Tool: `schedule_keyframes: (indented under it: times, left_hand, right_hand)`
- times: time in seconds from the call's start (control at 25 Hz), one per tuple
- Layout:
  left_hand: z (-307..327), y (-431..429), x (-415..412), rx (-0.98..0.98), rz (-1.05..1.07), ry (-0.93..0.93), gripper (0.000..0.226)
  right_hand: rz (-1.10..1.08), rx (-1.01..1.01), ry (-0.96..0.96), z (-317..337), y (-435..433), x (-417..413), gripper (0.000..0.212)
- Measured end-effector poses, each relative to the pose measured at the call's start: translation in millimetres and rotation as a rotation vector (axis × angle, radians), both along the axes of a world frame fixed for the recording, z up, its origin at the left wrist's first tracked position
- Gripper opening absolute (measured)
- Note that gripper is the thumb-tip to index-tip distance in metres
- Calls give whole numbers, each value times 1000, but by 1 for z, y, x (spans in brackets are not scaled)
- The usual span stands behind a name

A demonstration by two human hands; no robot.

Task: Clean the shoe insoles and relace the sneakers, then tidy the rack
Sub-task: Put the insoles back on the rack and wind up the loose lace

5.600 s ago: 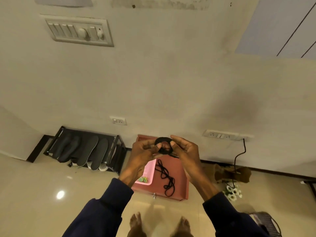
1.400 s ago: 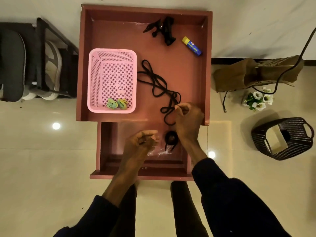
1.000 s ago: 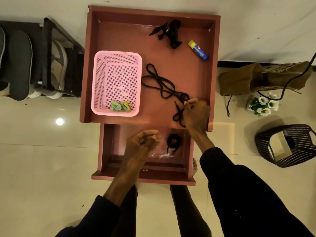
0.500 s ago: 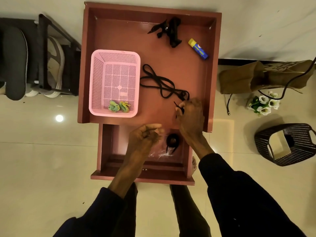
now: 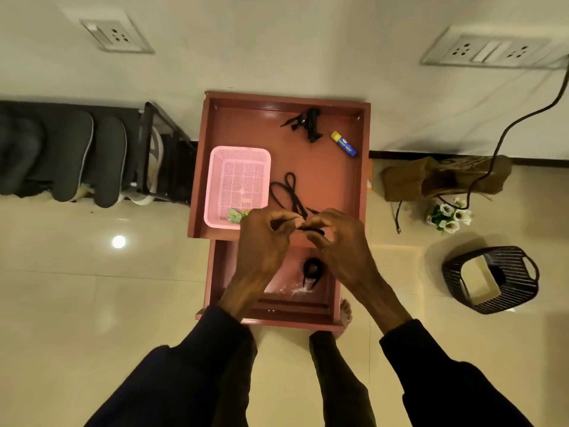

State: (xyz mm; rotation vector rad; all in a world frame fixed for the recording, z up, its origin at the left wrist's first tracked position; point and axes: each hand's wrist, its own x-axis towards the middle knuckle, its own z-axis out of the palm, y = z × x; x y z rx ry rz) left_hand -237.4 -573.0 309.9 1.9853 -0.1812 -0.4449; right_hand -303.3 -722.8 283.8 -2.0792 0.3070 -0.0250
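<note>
Your left hand and right hand met over the front edge of the glossy red-brown tray, fingertips curled and pinching the black cord lace, whose loose loops trailed across the board beside the pink perforated plastic basket. A second lace lay wound in a small ring on crinkled clear film in the open drawer. The label on the blue-and-yellow glue stick was too small to read, and dark, smooth, oval insoles leaned on the black metal rack at your left.
</note>
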Motion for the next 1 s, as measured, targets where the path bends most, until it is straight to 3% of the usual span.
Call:
schedule_keyframes:
  times: [0.24,0.32,0.44,0.52,0.72,0.88,1.0]
  left_hand:
    - [93,31,13,-141,215,123,11]
    - [120,44,14,13,87,-25,16]
    - [161,50,11,190,-171,-111,55]
    - [185,45,11,142,-253,16,68]
    - [249,38,-3,-253,-274,386,39]
    - [290,35,-16,-352,-281,626,29]
    - [317,34,-21,-671,-164,859,33]
  right_hand:
    - [-86,269,14,76,-14,4,8]
    - [-8,230,-41,113,-12,8,9]
    - [146,104,-114,167,-7,16,11]
    - [214,12,-142,196,-7,21,14]
    - [356,-90,-168,253,-13,22,20]
    - [354,-12,-170,287,-12,16,27]
    - [195,128,-145,297,-6,0,30]
